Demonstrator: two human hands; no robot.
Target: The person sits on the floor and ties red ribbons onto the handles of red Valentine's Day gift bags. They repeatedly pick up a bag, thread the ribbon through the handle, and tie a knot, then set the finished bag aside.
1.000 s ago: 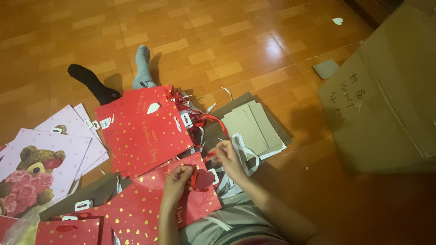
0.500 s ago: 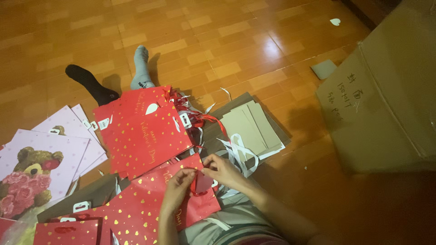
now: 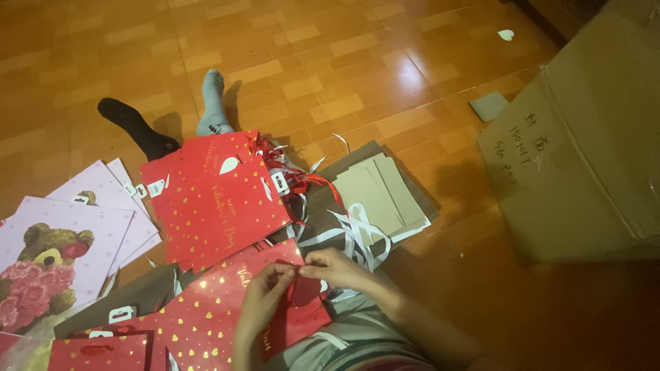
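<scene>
**Both hands pinched on red ribbon at gift bag's top edge**

Grip: left hand (image 3: 265, 302) and right hand (image 3: 337, 268), fingertips closed on a red ribbon handle (image 3: 300, 288) of the red gift bag (image 3: 206, 316) with gold hearts, which lies flat across the lap at 6 o'clock. Which hand bears the pull cannot be told; the ribbon is dim and partly covered.

- Stack of red bags (image 3: 220, 203), 10 o'clock of the hands, just beyond.
- White ribbons (image 3: 357, 233), 1 o'clock, near the right hand.
- Tan card sheets (image 3: 378, 189), 1 o'clock, farther.
- Pink teddy-bear bags (image 3: 62, 254), 9 o'clock.
- Cardboard box (image 3: 584, 151), 2 o'clock, well apart.
- Socked feet (image 3: 172, 117), 11 o'clock, farthest, on the tiled floor (image 3: 330, 55).
</scene>
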